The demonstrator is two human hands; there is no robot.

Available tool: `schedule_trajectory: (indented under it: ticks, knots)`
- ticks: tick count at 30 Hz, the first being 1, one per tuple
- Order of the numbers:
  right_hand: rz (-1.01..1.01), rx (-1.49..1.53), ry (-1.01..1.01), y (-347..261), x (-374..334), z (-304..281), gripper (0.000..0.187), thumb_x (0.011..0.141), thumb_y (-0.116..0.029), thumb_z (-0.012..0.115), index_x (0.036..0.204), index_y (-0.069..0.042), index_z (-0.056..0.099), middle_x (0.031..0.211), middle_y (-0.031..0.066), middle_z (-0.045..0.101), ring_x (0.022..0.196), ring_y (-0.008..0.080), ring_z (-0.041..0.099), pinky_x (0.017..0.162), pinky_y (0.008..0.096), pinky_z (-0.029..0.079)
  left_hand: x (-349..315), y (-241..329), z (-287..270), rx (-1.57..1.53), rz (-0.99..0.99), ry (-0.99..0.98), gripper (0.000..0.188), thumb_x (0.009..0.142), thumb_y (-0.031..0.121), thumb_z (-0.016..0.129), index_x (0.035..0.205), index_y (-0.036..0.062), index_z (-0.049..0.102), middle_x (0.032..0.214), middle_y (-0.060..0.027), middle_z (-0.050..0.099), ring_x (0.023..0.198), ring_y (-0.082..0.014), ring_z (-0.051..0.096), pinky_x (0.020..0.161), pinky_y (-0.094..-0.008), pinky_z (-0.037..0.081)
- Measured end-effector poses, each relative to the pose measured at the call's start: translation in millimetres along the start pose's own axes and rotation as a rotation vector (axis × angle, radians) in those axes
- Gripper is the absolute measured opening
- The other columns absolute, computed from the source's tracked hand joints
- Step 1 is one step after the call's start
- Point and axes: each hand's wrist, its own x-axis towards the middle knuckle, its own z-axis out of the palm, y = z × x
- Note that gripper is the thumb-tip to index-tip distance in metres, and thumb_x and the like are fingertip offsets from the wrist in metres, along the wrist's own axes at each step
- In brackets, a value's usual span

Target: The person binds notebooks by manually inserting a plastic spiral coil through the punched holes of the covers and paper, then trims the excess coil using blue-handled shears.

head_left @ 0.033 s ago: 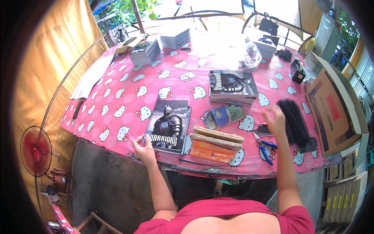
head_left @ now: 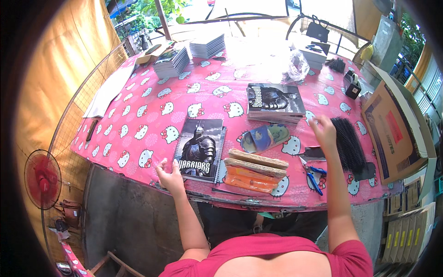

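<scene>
Currently, a notebook (head_left: pixel 200 147) by the left hand (head_left: pixel 170 177)

It rests flat on the worktop (head_left: pixel 152 108); this hand is spread at its lower left edge. The right hand (head_left: pixel 324 131) bends near the black coils (head_left: pixel 348 145); whether it holds something, I cannot say. Handling the notebook seems the present step; next move likely calls for gripping its edge.

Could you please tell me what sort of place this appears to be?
Probably a small notebook-binding workspace: stacked notebooks, black spiral coils and a blue-handled hand tool share one pink-covered table.
</scene>
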Motion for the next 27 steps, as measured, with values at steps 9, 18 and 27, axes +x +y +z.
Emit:
schedule_trajectory:
  ticks: [9, 18, 27]
  knots:
    - [0.463, 0.044, -0.319, 10.1, 93.7, 49.4, 0.053, 0.082, -0.033, 0.072, 0.118, 0.004, 0.058, 0.101, 0.0194, 0.068, 0.094, 0.0265, 0.065, 0.08, 0.0363, 0.049, -18.1, 110.7, 2.0, -0.697, -0.09, -0.348, 0.022, 0.085, 0.003, 0.066, 0.106, 0.0015, 0.06, 0.124, -0.0106, 0.054, 0.117, -0.0201, 0.049, 0.1, -0.0326, 0.039]
    - [-0.07, 0.506, 0.048, -80.2, -29.9, -27.8, 0.035, 0.084, -0.012, 0.068, 0.111, 0.0, 0.049, 0.098, 0.0116, 0.061, 0.084, 0.0209, 0.061, 0.075, 0.0341, 0.049, -53.7, 197.4, 34.2, -0.665, 0.185, -0.531, 0.036, 0.084, 0.005, 0.07, 0.116, -0.003, 0.055, 0.126, -0.0124, 0.054, 0.115, -0.0189, 0.052, 0.096, -0.0318, 0.042]
    - [-0.253, 0.252, -0.221, -90.9, -131.1, -24.3, 0.033, 0.081, 0.005, 0.057, 0.112, 0.0, 0.049, 0.102, 0.0173, 0.053, 0.096, 0.0353, 0.054, 0.083, 0.0432, 0.044, -52.3, 183.3, 18.4, -0.76, 0.197, -0.964, 0.028, 0.083, -0.005, 0.067, 0.109, -0.0019, 0.058, 0.099, -0.0057, 0.066, 0.09, -0.0116, 0.062, 0.082, -0.0254, 0.048]
